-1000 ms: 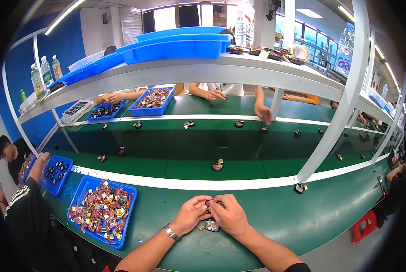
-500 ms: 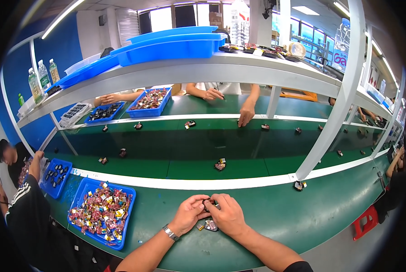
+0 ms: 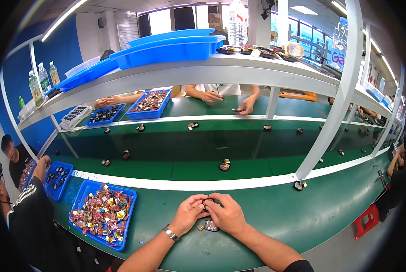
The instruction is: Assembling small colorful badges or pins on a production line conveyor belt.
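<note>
Green workbench [image 3: 266,208] edged by one white rail [image 3: 203,185], with one darker green strip [image 3: 180,147] past it and one white-framed shelf [image 3: 189,76] overhead. As landmark, one heaped blue tray [image 3: 130,220], full of pink, yellow and white electronic parts [image 3: 103,211], too tangled to count.

Right of the heaped tray: two bare hands, left hand [image 3: 188,215] with one silver watch [image 3: 170,233] on the wrist, right hand [image 3: 230,214] close beside. Between both, one small dark component [image 3: 207,204], pinched by thumb and fingers of each hand, mostly hidden behind fingertips. Also right of the tray, just below the hands: one electronic assembly [image 3: 211,225] flat on the bench, beside one yellow piece [image 3: 200,228].

Beyond and left of the tray: one smaller blue tray [image 3: 57,194] of black pieces, near one co-worker's hand [image 3: 43,162]. Directly beyond the tray: two assemblies [image 3: 126,155] on the strip. Beyond and right: one more [image 3: 224,166]. Far right of the tray: one assembly by the rail [image 3: 299,185], plus one red stool [image 3: 366,221]. Far beyond and right: two hands [image 3: 247,107] of another co-worker, one holding a thin dark tool [image 3: 221,97].
</note>
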### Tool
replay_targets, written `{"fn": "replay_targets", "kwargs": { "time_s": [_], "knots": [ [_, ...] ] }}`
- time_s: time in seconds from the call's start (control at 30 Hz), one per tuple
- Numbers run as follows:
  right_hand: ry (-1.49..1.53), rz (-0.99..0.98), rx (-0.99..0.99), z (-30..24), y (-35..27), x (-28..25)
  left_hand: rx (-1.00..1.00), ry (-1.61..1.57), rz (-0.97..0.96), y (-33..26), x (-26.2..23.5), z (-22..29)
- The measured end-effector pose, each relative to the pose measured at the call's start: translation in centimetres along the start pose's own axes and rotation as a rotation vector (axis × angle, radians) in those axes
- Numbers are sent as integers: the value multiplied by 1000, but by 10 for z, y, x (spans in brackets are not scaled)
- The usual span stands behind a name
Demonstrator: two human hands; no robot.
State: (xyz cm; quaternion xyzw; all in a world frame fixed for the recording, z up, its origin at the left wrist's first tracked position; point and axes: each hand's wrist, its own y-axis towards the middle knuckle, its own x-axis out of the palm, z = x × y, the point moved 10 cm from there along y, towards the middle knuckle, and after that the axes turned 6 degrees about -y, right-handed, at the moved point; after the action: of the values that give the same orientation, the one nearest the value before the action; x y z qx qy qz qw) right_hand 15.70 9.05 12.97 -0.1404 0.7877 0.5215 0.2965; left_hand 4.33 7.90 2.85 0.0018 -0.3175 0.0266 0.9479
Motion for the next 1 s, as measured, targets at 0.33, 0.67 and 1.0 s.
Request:
{"fn": "replay_targets", "kwargs": {
  "time_s": [0.33,0.67,1.0],
  "knots": [
    [5,-27,-18,1,4,3,-30,122,28,-1,0,-3],
    [107,-138,-84,6,3,7,-8,133,34,0,-3,-2],
    [335,-202,222,41,-9,26,33,168,50,0,-1,3]
  ]
}}
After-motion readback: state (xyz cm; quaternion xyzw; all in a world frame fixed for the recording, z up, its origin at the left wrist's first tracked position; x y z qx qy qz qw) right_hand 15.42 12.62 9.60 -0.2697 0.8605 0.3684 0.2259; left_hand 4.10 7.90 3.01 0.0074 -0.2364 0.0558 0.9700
